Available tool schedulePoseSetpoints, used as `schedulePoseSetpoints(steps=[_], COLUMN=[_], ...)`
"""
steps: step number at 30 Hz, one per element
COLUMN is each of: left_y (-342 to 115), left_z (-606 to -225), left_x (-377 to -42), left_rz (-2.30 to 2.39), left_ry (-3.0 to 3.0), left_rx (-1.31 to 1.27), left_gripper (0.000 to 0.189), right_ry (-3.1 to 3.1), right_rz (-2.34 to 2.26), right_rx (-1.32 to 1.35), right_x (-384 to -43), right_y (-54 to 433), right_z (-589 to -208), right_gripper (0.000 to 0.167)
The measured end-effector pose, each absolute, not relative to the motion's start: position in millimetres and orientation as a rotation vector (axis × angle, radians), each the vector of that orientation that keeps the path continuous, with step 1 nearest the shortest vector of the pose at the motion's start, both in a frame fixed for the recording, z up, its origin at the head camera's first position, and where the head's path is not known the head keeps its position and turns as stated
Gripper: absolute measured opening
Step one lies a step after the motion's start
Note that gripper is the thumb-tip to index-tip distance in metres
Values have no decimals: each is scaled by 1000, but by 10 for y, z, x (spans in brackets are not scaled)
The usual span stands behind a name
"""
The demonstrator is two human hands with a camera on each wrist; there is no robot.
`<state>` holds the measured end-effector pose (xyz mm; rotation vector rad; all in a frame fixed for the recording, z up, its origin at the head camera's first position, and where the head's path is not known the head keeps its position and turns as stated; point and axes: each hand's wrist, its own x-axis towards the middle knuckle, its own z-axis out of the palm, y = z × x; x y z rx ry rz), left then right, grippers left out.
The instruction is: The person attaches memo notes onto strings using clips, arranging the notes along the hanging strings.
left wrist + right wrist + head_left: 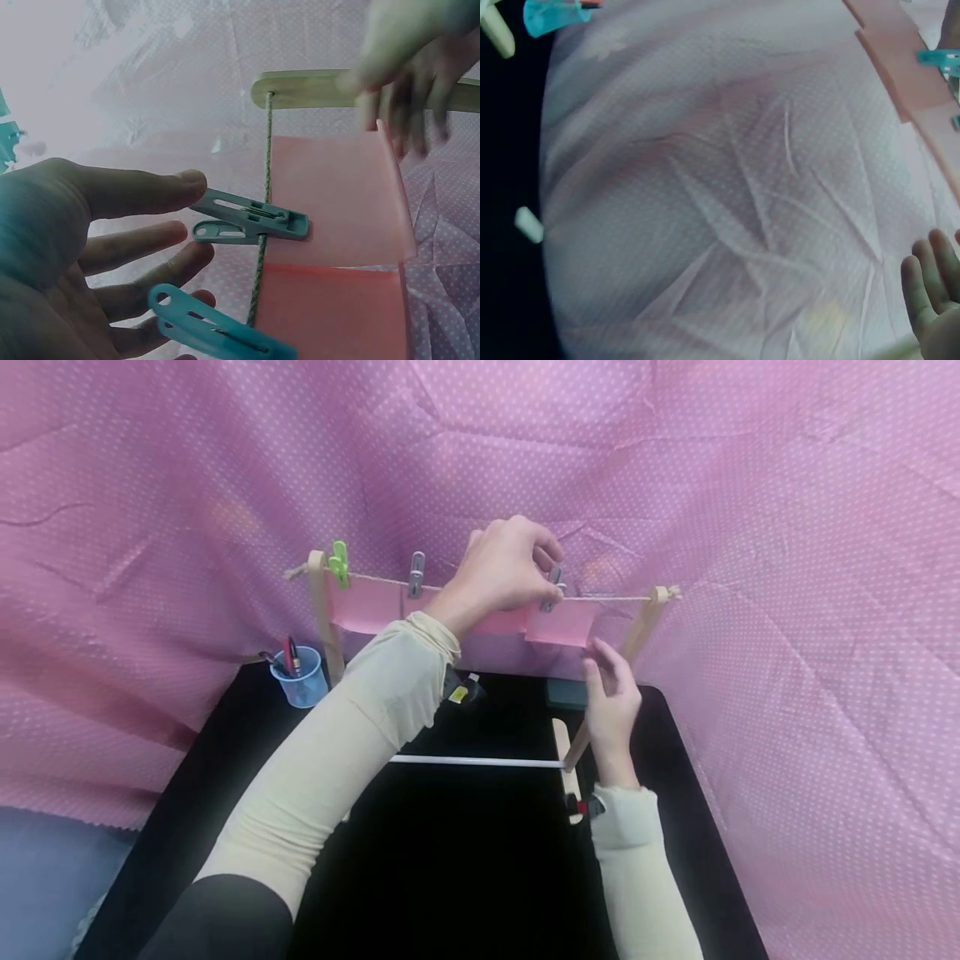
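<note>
My left hand (504, 564) is at a grey clothespin (551, 589), which clamps a pink sheet (566, 622) to a string. In the left wrist view the thumb tip lies against the end of the clothespin's upper handle, and the other fingers spread loosely beside the lower handle. A blue clothespin (217, 330) sits further along the string, in front of another pink sheet (330, 307). My right hand (611, 702) is raised by the sheet's lower right corner, fingers extended; it looks blurred in the left wrist view.
Wooden posts (324, 610) hold the string (615, 598). A green clothespin (340, 564) and another grey clothespin (416, 575) hang at left. A blue cup (303, 681) with pens stands on the black table (465, 852). A white rod (480, 762) runs between the stand's feet.
</note>
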<state>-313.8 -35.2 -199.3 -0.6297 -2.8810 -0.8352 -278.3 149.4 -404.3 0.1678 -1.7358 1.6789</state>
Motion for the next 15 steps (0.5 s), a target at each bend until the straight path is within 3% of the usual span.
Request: schedulePoseSetpoints(steps=[6,10,15], left_y=[-548,-814,-1281], left_z=[-1849,-1838,-2180], left_x=[-2883,-2585,-2295], left_rz=[-900,-1048,-1064], left_ry=[-2655,-2242,-1729], left_rx=[-688,-846,-997], left_gripper=[41,30,17], right_ry=[-1606,-1693,-2008], right_rz=[1601,1587,1308], right_rx=[217,112,-107], right_x=[-2297,-1978,-1531], right_y=[1650,1840,2151], right_z=[-4519,-4892,-5366], right_gripper=[22,16,12])
